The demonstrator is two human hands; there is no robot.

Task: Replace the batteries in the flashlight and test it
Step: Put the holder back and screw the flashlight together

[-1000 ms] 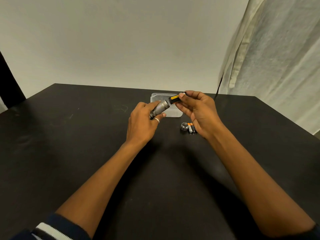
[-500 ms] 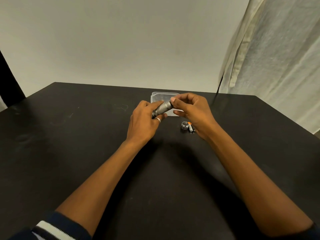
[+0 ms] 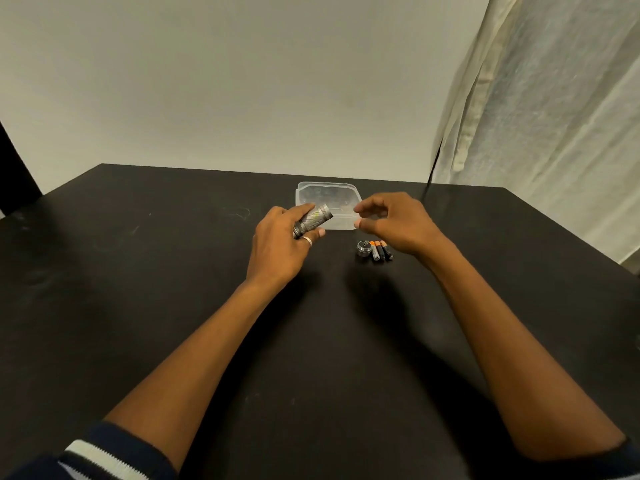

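My left hand grips a grey metal flashlight body above the black table, its open end tilted up and to the right. A short way to the right hovers my right hand, fingers loosely curled and holding nothing. Below that hand, on the table, lie the round flashlight end cap and three small orange-and-black batteries side by side. The battery holder seen earlier is out of sight, inside the flashlight body.
A clear plastic container stands just behind the hands near the table's far edge. The black table spreads wide on all sides. A pale curtain hangs at the right, beyond the table's right edge.
My right hand pushed the yellow-and-black battery holder into the flashlight body, then let go and drew back to the right. The left hand kept its grip on the flashlight.
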